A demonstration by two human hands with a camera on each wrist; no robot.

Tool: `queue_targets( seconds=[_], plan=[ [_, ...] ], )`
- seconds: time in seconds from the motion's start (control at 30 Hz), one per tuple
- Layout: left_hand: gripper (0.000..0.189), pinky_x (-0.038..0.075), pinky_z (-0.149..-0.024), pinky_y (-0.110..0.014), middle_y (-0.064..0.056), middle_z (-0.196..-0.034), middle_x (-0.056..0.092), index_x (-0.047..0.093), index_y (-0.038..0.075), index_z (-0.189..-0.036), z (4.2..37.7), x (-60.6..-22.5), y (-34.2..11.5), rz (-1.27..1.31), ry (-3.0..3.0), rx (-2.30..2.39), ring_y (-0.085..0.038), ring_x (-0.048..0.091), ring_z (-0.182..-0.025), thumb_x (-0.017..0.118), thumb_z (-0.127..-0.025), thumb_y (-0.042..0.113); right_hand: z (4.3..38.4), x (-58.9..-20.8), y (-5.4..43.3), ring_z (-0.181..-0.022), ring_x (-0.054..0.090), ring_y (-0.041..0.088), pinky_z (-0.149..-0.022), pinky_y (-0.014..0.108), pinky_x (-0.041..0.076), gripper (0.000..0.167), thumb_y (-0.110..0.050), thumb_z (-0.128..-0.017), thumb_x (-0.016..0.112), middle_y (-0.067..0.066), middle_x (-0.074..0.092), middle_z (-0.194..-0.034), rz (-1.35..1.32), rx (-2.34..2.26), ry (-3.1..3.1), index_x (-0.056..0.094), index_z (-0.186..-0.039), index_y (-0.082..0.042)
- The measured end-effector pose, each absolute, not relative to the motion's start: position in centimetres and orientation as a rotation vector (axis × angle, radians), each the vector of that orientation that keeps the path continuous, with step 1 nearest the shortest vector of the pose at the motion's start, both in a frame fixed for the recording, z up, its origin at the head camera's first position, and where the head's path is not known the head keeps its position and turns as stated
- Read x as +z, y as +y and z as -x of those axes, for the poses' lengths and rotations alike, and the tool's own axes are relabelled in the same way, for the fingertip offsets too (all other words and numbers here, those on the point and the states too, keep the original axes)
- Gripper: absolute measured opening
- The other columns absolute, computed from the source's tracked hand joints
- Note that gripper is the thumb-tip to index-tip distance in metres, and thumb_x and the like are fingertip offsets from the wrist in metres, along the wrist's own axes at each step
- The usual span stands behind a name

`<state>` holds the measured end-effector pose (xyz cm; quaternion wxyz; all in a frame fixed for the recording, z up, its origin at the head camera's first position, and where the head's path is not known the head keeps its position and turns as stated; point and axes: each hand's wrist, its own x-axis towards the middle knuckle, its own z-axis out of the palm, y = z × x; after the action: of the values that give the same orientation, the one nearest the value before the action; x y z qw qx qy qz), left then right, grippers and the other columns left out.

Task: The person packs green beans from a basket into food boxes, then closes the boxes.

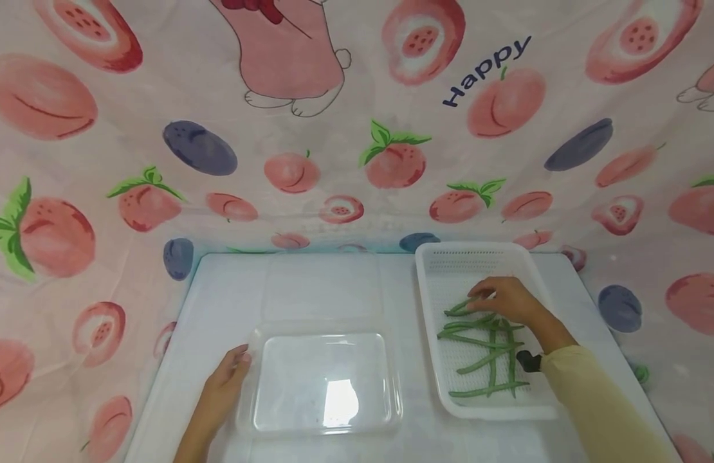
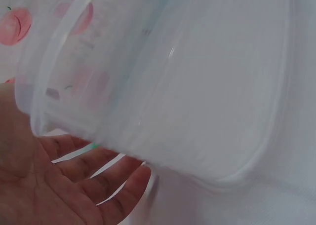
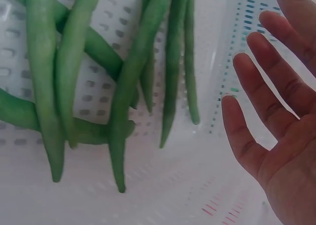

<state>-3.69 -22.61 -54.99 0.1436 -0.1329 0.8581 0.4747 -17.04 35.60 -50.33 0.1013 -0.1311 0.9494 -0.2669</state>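
A clear plastic container (image 1: 319, 427) stands on the white table. My left hand (image 1: 222, 379) is at its left side. In the left wrist view the fingers (image 2: 116, 185) are loosely spread next to the container wall (image 2: 64, 52); whether they touch it I cannot tell. To the right, a white perforated basket (image 1: 428, 334) holds several green beans (image 1: 489, 360), some lying across each other. My right hand (image 1: 510, 302) is over the basket, its fingertips near a bean at the far end. In the right wrist view the fingers (image 3: 266, 94) are extended, with no bean visible between them.
Behind the container a faint transparent flap, perhaps its lid, lies on the table (image 1: 229, 283). A fruit-printed cloth (image 1: 334, 148) rises at the back and both sides. By the right sleeve (image 1: 594, 392) is a small dark object (image 1: 528, 361).
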Motion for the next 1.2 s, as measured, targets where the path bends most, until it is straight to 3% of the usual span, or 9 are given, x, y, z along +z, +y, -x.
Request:
queue_targets(
  seconds=[0.37,0.6,1.2],
  plan=[
    [0.067,0.036,-0.115,-0.067,-0.024,-0.16,0.038,0.031,0.012,-0.159,3.4,-54.7,-21.3,0.397,2.455,1.364,-0.048,0.042,-0.144,0.031,-0.108,0.057,17.7,-52.1,35.5,-0.097,0.064,0.025,-0.078,0.033,0.051,0.031,-0.039,-0.083,0.085,0.0,0.075,-0.099,0.295,-0.79,2.722,0.08,-0.103,-0.016],
    [0.065,0.031,-0.117,-0.068,-0.023,-0.162,0.036,0.029,0.013,-0.16,3.2,-55.0,-21.4,0.385,2.447,1.398,-0.048,0.038,-0.146,0.028,-0.11,0.055,17.8,-53.1,35.9,-0.095,0.064,0.02,-0.081,0.035,0.052,0.039,-0.042,-0.079,0.087,0.003,0.075,-0.102,0.266,-0.825,2.651,0.079,-0.106,-0.016],
    [0.069,0.031,-0.117,-0.068,-0.023,-0.162,0.035,0.028,0.013,-0.16,3.1,-55.1,-21.4,0.382,2.428,1.406,-0.049,0.036,-0.147,0.026,-0.108,0.058,18.0,-55.1,36.3,-0.1,0.063,0.02,-0.087,0.038,0.05,0.035,-0.042,-0.082,0.086,0.003,0.074,-0.107,0.245,-0.876,2.634,0.079,-0.106,-0.017]
  ],
)
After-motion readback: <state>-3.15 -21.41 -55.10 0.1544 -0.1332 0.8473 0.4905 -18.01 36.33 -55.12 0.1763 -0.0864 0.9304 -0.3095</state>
